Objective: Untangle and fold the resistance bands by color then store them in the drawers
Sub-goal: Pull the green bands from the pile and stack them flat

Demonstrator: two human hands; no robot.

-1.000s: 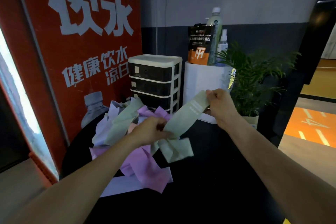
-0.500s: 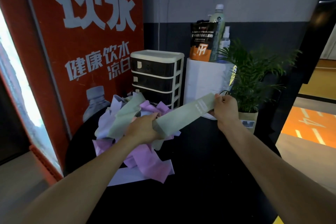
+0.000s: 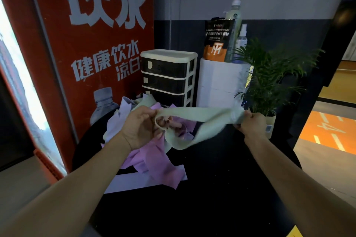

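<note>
Both hands hold a pale green band stretched above the dark worktop. The left hand has fingers curled through one looped end; the right hand grips the other end, which looks blurred. The pile of purple and lavender bands is partly hidden behind the left wrist. The drawer unit stands behind, its lowest drawer covered.

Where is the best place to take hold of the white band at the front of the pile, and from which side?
Probably the white band's near flat stretch, gripped from the front edge of the black table: it lies bare there, while its far part runs under the purple bands.
</note>
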